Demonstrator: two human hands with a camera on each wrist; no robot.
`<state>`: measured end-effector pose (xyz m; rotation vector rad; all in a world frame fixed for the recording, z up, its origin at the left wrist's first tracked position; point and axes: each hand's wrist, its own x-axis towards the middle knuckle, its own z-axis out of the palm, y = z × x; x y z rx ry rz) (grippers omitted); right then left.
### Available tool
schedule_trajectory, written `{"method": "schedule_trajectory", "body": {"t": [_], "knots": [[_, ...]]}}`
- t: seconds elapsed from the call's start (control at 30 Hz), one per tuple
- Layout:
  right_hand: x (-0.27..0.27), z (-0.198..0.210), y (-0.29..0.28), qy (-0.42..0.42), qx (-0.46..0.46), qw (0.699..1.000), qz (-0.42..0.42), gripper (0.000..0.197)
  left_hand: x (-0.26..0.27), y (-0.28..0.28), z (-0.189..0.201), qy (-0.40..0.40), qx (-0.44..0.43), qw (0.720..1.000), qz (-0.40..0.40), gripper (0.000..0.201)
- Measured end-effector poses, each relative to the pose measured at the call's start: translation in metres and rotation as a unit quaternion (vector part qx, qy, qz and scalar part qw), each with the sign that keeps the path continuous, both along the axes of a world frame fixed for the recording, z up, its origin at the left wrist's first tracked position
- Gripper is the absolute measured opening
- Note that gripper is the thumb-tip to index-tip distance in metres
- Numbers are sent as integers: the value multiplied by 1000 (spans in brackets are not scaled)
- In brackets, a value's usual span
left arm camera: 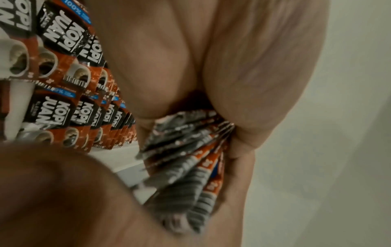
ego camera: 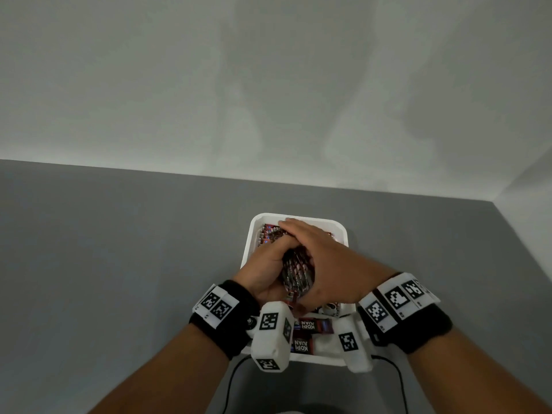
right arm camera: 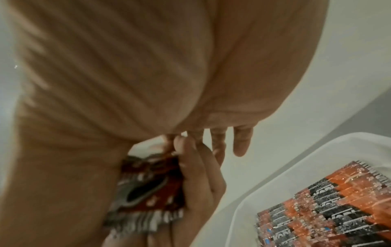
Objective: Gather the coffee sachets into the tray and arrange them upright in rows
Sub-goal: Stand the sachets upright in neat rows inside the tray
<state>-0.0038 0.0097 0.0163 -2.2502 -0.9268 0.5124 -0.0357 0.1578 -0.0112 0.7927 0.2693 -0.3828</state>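
Note:
A white tray [ego camera: 253, 237] sits on the grey table in front of me. Both hands hover over its middle with a thick stack of red-and-black coffee sachets [ego camera: 298, 273] between them. My left hand [ego camera: 270, 261] curls its fingers round the stack [left arm camera: 186, 158] from the left. My right hand [ego camera: 319, 252] lies flat against the stack's right side, its fingers [right arm camera: 240, 140] straight and reaching over the top. Upright sachets [ego camera: 268, 233] stand at the tray's far end, and rows of them [right arm camera: 330, 208] show in the right wrist view. Loose sachets [ego camera: 307, 327] lie flat at the near end.
The grey table [ego camera: 119, 264] spreads to the left and right of the tray. A pale wall [ego camera: 268, 100] rises behind it and another closes the right side. Two black cables [ego camera: 230, 383] run off the table's near edge below the wrist cameras.

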Motion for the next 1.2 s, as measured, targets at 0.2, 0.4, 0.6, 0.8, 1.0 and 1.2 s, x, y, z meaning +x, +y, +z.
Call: {"method": "schedule_trajectory", "body": {"t": [0.2,0.4,0.6,0.8,1.0,1.2], "knots": [[-3,0,10,-29,22,999,-5,127,-7,2,1,-28,21,999,-40,23],[-3,-6,10,-44,-3,999,9,128,-11,2,-1,-29,36,998,-49,22],[0,-12,4,7,27,1000,-12,135,-8,2,-1,-15,74,997,-35,19],[8,-12,-6,146,196,942,-230,58,-5,11,2,-45,73,996,21,43],[6,-10,-6,133,186,943,-240,31,-1,18,-6,-57,144,985,81,20],[9,-22,-6,68,92,966,-231,25,-4,36,-14,-75,296,948,89,13]]}}
